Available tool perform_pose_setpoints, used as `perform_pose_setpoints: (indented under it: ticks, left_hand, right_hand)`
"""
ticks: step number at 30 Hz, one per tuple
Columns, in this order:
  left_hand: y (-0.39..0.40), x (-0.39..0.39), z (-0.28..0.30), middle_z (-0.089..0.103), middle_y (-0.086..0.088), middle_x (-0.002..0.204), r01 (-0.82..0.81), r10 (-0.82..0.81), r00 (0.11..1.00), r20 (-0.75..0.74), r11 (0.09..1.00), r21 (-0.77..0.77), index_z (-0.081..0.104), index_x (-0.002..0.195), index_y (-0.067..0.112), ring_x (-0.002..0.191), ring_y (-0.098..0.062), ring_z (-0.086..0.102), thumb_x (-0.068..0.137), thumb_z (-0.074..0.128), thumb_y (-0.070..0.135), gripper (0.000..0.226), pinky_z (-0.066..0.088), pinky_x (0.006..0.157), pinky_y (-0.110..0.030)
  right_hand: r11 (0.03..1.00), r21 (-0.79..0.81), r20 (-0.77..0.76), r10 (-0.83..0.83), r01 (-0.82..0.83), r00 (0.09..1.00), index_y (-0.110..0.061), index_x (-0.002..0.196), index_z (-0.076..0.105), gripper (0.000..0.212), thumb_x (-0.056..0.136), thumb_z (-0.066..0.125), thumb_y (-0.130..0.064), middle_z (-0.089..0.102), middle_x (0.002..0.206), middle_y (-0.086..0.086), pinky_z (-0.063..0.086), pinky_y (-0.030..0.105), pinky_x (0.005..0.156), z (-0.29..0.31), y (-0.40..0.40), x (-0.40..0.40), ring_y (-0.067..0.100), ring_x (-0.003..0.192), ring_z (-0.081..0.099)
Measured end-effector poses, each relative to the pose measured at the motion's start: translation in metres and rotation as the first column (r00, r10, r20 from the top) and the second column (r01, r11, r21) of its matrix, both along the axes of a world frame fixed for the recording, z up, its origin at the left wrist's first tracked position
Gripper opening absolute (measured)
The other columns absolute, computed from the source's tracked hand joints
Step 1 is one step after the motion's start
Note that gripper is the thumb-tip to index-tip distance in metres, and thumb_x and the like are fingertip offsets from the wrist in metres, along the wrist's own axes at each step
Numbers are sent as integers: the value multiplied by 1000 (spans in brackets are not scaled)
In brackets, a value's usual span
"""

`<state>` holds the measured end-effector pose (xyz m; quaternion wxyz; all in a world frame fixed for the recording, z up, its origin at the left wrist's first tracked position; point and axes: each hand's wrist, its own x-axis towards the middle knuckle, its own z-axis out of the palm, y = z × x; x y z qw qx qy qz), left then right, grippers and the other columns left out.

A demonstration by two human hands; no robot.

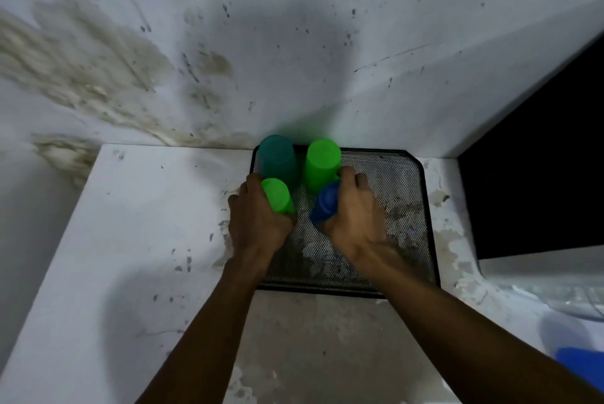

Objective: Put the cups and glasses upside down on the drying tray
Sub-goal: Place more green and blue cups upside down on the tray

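A black mesh drying tray (402,207) lies on the white counter against the wall. A teal cup (277,156) and a bright green cup (322,163) stand upside down along the tray's far edge. My left hand (255,220) grips a second green cup (277,196), base up, over the tray's left side. My right hand (354,217) grips a blue cup (323,206), also base up, near the tray's middle. Both cups' rims are hidden by my fingers, so I cannot tell whether they touch the mesh.
A stained white wall (228,44) rises right behind the tray. The white counter (147,223) stretches to the left. A dark opening (539,158) lies to the right, and a blue object (581,367) shows at the lower right edge.
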<state>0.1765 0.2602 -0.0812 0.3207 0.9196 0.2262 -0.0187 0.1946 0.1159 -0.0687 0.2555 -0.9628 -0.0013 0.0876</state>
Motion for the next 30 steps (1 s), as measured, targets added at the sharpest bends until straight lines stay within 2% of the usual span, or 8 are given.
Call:
perform_pose_setpoints:
  ticks: [5, 9, 14, 17, 21, 25, 28, 30]
  left_hand:
    - [3, -3, -3, 57, -12, 120, 5, -3, 999, 53, 999, -43, 46, 124, 13, 110, -31, 50, 63, 85, 25, 74, 43, 78, -35]
    - [4, -5, -5, 57, -12, 122, 13, -10, 998, 68, 998, -55, 45, 128, 13, 110, -30, 50, 62, 86, 24, 78, 39, 76, -31]
    - [6, -9, -7, 56, -15, 125, 27, -22, 997, 79, 998, -60, 41, 132, 12, 114, -33, 52, 57, 88, 23, 90, 45, 83, -37]
    - [2, -16, -3, 44, -17, 136, 19, -17, 997, 74, 1000, -23, 30, 141, 12, 124, -36, 42, 55, 89, 23, 105, 43, 93, -44]
    - [-7, -39, 6, 36, -18, 143, -14, 7, 988, 157, 999, 47, 24, 146, 11, 128, -39, 36, 52, 90, 26, 115, 40, 99, -49]
    - [-31, -74, 11, 42, -20, 137, -37, 31, 929, 369, 999, 9, 37, 139, 4, 128, -35, 40, 60, 87, 26, 96, 42, 103, -46]
    - [-73, -109, 20, 52, -25, 127, 9, -1, 841, 542, 1000, -13, 46, 130, -5, 120, -30, 48, 69, 83, 16, 74, 41, 101, -30]
    - [-107, -130, 24, 59, -24, 116, 47, -11, 825, 565, 998, -49, 53, 122, -5, 109, -28, 54, 72, 80, 9, 59, 43, 95, -26]
  right_hand:
    - [990, 132, 77, -66, 55, 995, -11, 121, 48, 72, 60, 86, -18, 51, 121, 12, 51, 38, 80, -13, 7, -8, 33, 107, 56]
    - [978, 186, 59, -107, 94, 993, -12, 122, 48, 74, 60, 86, -16, 51, 121, 11, 49, 35, 83, -19, 5, -11, 30, 108, 54]
    - [981, 161, 36, -113, 106, 993, -16, 129, 42, 88, 55, 88, -24, 49, 125, 10, 51, 40, 85, -17, -3, -21, 31, 114, 51]
    - [982, 141, 3, -130, 129, 991, -19, 137, 34, 99, 56, 89, -27, 45, 133, 8, 51, 44, 86, -14, -15, -32, 29, 121, 48]
    - [972, 173, -14, -156, 157, 988, -22, 138, 31, 94, 61, 87, -27, 42, 137, 8, 50, 46, 92, -7, -38, -56, 28, 123, 46]
    - [952, 242, 5, -193, 186, 981, -22, 132, 42, 78, 65, 83, -30, 48, 130, 8, 49, 42, 96, 4, -68, -91, 27, 118, 51]
    - [928, 314, 19, -219, 202, 976, -23, 127, 51, 62, 70, 76, -19, 54, 124, 5, 51, 34, 95, 15, -103, -123, 23, 113, 56]
    - [921, 342, 13, -204, 187, 979, -20, 122, 56, 51, 74, 73, -17, 58, 120, 5, 50, 31, 93, 24, -130, -145, 22, 110, 58]
